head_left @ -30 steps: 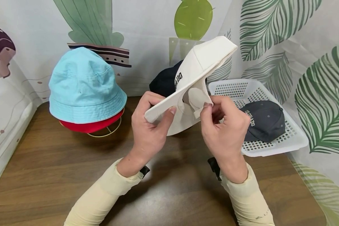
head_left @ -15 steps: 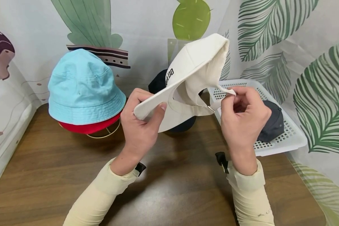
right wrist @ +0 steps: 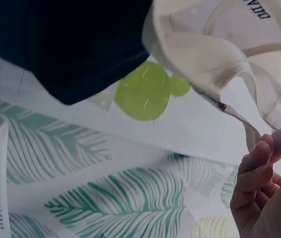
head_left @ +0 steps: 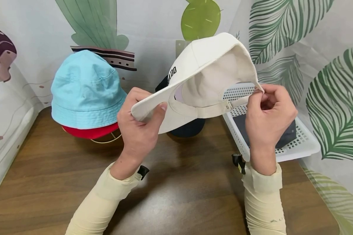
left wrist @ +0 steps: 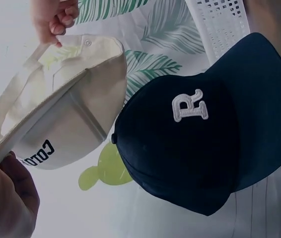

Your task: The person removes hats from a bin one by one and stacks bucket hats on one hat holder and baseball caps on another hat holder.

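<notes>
A cream baseball cap with dark lettering is held up above the table, its hollow inside turned partly toward the head view. My left hand grips its brim, thumb on the underside and fingers behind. At the back of the cap, my right hand pinches the edge by the strap, which carries a small metal buckle. The right wrist view also shows the right hand at the strap's end. Behind the cream cap is a navy cap with a white R, mostly hidden in the head view.
On the left, a light blue bucket hat sits over a red hat on a wire stand. A white perforated basket at the right holds a dark grey cap, partly behind my right hand. All stand on a wooden table.
My right hand has moved right, pulling the back of the cream cap outward, so the crown has opened up and the strap shows. My left hand has shifted a little left with the brim.
</notes>
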`<act>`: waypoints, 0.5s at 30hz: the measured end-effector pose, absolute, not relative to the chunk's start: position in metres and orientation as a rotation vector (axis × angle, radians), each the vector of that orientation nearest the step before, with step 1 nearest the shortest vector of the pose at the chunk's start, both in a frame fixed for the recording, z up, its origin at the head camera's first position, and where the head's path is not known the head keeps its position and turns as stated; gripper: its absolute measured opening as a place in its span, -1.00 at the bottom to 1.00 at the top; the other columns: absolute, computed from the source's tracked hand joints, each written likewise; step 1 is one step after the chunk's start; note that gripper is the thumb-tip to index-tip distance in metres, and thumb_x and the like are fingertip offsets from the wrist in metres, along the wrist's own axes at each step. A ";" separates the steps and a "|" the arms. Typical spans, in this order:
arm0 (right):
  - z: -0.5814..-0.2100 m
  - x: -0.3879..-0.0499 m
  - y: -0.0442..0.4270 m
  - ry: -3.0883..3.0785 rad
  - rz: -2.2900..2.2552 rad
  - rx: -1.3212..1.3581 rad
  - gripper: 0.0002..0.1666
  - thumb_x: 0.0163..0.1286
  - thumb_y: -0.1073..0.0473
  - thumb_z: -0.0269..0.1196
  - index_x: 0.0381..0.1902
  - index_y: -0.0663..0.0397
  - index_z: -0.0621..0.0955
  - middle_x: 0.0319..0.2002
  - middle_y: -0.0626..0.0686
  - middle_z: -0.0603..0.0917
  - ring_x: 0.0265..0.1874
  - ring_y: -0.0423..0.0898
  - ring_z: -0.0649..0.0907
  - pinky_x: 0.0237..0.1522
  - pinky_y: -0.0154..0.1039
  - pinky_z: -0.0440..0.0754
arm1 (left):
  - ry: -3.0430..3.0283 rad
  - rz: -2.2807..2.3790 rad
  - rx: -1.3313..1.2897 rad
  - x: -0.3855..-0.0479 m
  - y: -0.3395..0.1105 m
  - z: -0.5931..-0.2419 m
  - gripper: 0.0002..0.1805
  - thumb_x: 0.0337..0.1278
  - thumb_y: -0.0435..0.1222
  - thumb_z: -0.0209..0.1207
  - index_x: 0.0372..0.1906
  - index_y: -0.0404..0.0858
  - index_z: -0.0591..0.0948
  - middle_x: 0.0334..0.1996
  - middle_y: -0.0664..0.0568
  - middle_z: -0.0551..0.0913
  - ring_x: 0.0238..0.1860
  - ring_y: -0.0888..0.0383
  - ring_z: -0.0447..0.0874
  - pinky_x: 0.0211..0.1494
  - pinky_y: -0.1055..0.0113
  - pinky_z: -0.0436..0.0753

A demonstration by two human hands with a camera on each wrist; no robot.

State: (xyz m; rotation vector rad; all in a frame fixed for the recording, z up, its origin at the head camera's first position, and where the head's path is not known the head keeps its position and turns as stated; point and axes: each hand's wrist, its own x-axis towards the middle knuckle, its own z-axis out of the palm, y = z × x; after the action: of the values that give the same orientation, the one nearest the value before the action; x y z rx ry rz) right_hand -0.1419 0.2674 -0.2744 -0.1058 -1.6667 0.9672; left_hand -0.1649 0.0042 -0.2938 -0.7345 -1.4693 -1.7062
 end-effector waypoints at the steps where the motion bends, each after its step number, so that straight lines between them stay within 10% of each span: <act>1: -0.275 -0.143 0.270 -1.661 0.973 -0.116 -0.81 0.32 0.40 0.23 -0.40 0.15 0.76 -0.64 -0.17 0.55 -0.68 -0.27 0.47 -0.50 -0.47 0.43 | -1.467 -1.704 -0.736 -0.165 0.004 -0.293 -0.75 0.16 -0.37 0.39 -0.36 -0.50 0.58 -0.40 -0.14 0.60 -0.28 -0.01 0.59 -0.14 0.17 0.56; 15: -0.270 -0.148 0.295 -1.588 0.999 -0.205 -0.69 0.27 0.47 0.17 -0.44 0.03 0.76 -0.70 -0.24 0.53 -0.73 -0.34 0.49 -0.52 -0.50 0.42 | -1.418 -1.670 -0.786 -0.165 -0.003 -0.283 -0.80 0.18 -0.36 0.39 -0.27 -0.48 0.71 -0.32 -0.18 0.70 -0.25 -0.01 0.71 -0.18 0.24 0.61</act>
State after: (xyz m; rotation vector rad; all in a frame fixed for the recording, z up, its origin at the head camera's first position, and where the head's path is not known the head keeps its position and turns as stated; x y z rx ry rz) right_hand -0.1478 0.2948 -0.2701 -0.2047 -1.5880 0.9989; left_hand -0.1654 -0.0029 -0.2826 -0.7860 -1.4185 -1.6699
